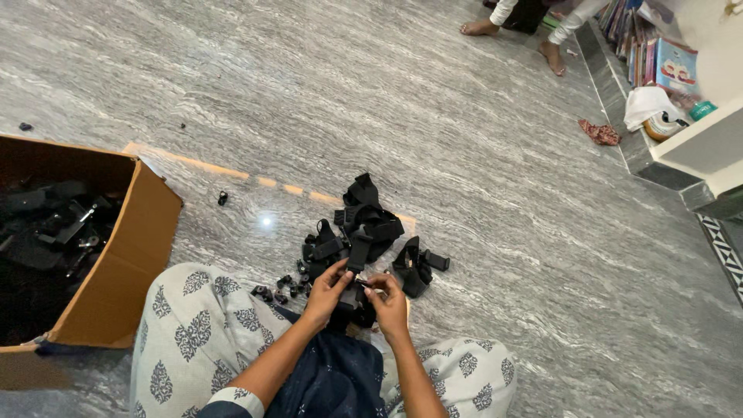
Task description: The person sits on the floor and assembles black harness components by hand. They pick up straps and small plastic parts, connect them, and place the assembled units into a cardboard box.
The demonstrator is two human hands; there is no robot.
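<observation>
I sit on a grey stone floor with a heap of black webbing straps [364, 224] in front of my knees. My left hand [326, 288] pinches the lower end of one black strap [358, 255] that hangs from the heap. My right hand [389, 302] grips a small black buckle piece [362, 288] at that strap's end, right beside my left fingers. Several loose black buckle parts [280, 291] lie on the floor just left of my left hand. A separate strap bundle [418, 267] lies to the right of the heap.
An open cardboard box [124, 263] holding black straps and parts stands at my left. A single black part [223, 198] lies farther out. Another person's bare feet [551, 56] are at the top right, near a raised step [619, 124] with books, cloths and a red rag [600, 132].
</observation>
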